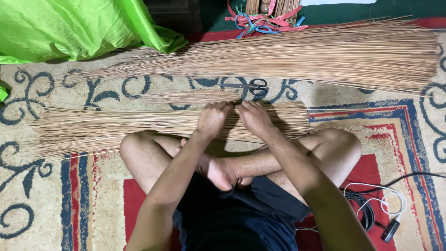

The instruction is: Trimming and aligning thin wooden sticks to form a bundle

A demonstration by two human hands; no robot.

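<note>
Head-worn, looking steeply down from close above at crossed legs (241, 162) and patterned carpet (46, 195); single view only.

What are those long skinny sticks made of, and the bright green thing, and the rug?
The sticks under the left hand and right hand look like dried plant ribs or thin reeds: pale tan, matte, stiff and straight. The green thing seems to be thin cloth, as it folds softly and shines a little. The rug looks woven, with a flat, dull, patterned surface.

Dark navy shorts (241, 209) (loose-fitting), bare arms, legs and feet.
</note>
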